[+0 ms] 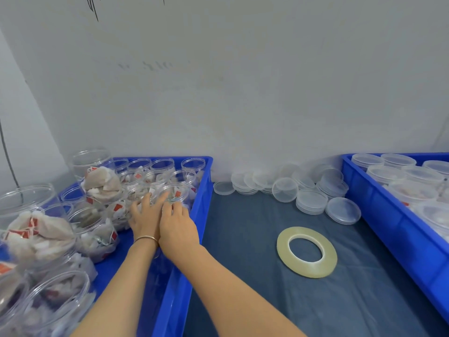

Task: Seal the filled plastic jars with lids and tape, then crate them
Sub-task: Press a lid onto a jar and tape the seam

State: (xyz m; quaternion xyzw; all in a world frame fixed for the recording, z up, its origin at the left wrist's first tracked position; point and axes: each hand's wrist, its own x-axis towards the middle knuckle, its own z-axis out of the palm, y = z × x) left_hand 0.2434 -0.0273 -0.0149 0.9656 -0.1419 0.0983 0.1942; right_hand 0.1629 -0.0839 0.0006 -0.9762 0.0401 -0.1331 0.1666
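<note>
Risk: open filled jars (pixel 136 190) are packed tight in the left blue crate (pixel 201 190) at centre-left of frame; neighbours could be tipped and sachets spilled if one jar (pixel 173 190) is dragged out.

Both hands are reached into that crate, wrists touching. Left hand (pixel 144 215): fingers spread over the jars, grip unclear. Right hand (pixel 178 222): fingers curled at the jar's rim; grip not confirmed.

Lids (pixel 311 200) and tape roll (pixel 306 252) lie untouched at centre-right.

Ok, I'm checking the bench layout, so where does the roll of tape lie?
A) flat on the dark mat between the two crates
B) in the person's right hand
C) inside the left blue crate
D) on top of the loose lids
A: the roll of tape lies flat on the dark mat, between the left crate and the right crate, apart from both hands.
</note>
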